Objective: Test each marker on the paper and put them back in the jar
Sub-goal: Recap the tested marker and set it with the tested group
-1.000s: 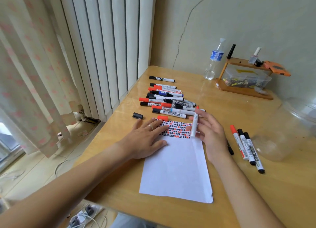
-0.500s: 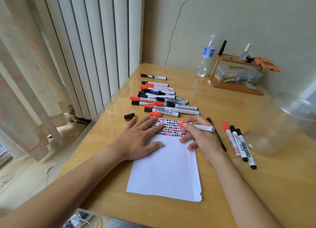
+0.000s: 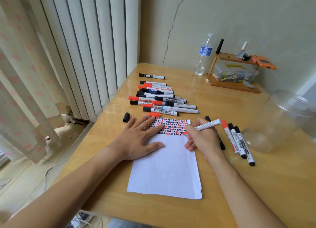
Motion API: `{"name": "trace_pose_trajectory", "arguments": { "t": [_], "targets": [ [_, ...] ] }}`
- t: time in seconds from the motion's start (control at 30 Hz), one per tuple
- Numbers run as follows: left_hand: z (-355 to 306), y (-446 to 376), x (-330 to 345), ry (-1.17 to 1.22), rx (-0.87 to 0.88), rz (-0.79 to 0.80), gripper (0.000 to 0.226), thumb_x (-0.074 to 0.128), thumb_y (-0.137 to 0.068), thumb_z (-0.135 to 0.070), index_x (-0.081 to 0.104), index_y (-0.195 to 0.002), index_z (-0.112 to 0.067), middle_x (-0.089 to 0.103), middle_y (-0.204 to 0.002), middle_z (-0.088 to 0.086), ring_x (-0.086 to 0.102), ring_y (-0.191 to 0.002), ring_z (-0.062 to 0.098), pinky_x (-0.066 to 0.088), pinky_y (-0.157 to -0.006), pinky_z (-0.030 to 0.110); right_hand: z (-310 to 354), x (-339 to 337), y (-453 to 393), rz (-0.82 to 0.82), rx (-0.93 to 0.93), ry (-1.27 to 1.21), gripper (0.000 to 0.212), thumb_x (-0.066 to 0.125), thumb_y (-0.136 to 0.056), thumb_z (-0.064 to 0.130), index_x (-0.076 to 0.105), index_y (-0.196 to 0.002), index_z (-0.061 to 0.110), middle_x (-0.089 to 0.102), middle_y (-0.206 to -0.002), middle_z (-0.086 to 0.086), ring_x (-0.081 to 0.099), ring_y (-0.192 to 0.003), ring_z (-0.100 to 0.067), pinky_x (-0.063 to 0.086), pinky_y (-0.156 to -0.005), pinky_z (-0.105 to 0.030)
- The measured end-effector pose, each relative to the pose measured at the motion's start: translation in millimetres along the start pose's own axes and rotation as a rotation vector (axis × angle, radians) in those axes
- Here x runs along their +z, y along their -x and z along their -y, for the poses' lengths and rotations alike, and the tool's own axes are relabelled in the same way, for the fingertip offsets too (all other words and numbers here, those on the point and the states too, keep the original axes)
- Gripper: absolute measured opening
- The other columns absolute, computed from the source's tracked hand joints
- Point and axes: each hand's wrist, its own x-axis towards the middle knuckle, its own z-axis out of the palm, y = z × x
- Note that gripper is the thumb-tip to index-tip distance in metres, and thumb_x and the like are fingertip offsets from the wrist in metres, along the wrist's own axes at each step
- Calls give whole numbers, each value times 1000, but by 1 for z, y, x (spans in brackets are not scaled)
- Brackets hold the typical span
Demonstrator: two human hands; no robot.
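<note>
Head view: capped markers [image 3: 160,99] crowd the bench [image 3: 256,185] behind the paper [image 3: 167,167]; the jar [image 3: 277,121] lies right. Right hand [image 3: 203,138] fingers pinch a marker [image 3: 207,124], tip down-left on paper, barrel slanting up-right; left hand [image 3: 136,138] lies flat.

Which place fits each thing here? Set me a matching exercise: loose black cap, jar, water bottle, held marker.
Things:
1. black cap
2. jar
3. bottle
4. held marker

Places:
A. far side of the table, by the wall
B. in the right hand, tip on the paper
C. left of the left hand
D. right of three capped markers

Pairs: 1-C, 2-D, 3-A, 4-B
</note>
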Motion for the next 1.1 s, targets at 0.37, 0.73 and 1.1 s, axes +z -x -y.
{"name": "trace_pose_trajectory", "arguments": {
  "t": [0.37, 0.73, 1.1],
  "targets": [
    [0, 1, -2, 42, -18, -10, 82, 9, -81, -91, 8, -156, -58, 0, -171, -14, -12, -156, 7, -9, -126, 46, -4, 0, 0, 1, -27, 38, 19, 67, -90, 11, 52, -79, 10, 62, -58, -12, 66, -46, -35, 44, -41, -28],
    [-1, 0, -1, 47, -19, -14, 83, 10, -80, -91, 10, -156, -57, 1, -171, -14, -11, -156, 7, -9, -126, 46, -3, 1, -2, -5, 14, 56, 18, 70, -90, 14, 54, -84, 10, 64, -62, -12, 66, -46, -30, 44, -40, -26],
    [0, 1, -2, 45, -15, -21, 83, 10, -80, -91, 10, -156, -57, 2, -171, -13, -10, -156, 7, -7, -127, 47, -4, 2, -2, -17, -12, 103, 16, 69, -89, 16, 55, -82, 12, 70, -70, -20, 69, -48, -32, 46, -43, -28]
  ]
}}
